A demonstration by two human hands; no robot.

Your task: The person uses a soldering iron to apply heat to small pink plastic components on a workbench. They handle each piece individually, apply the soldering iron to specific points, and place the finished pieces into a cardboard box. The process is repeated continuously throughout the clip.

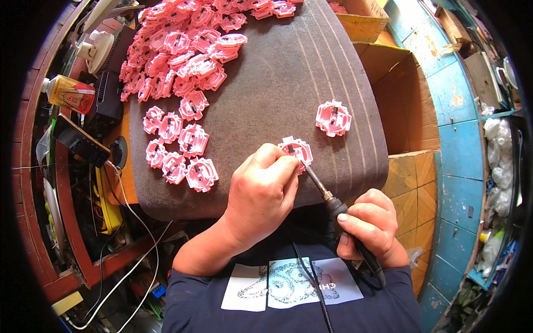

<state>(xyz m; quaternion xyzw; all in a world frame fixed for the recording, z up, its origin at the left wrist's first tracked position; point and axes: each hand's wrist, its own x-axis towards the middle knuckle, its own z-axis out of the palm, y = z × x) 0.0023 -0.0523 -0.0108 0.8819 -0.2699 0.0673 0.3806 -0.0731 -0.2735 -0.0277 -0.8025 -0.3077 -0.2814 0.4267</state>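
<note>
My left hand [261,194] is closed in a pinch over a pink plastic part [295,149] on the dark mat [266,83]; what its fingertips hold is hidden. My right hand [369,225] grips a soldering iron [358,244] by its black handle, with the metal tip reaching that part beside my left fingertips. A black cord runs down from near the iron over my dark shirt. Another pink part [333,117] with black pieces inside lies above and to the right. Several more [193,139] lie in loose rows at the left, below a large pile [177,50].
Open cardboard boxes [411,100] stand right of the mat, beside blue tiles [455,183] and shelves of wrapped items [502,155]. At the left are a drink bottle [69,94], a phone-like dark object on a stand [83,139] and white cables [141,222].
</note>
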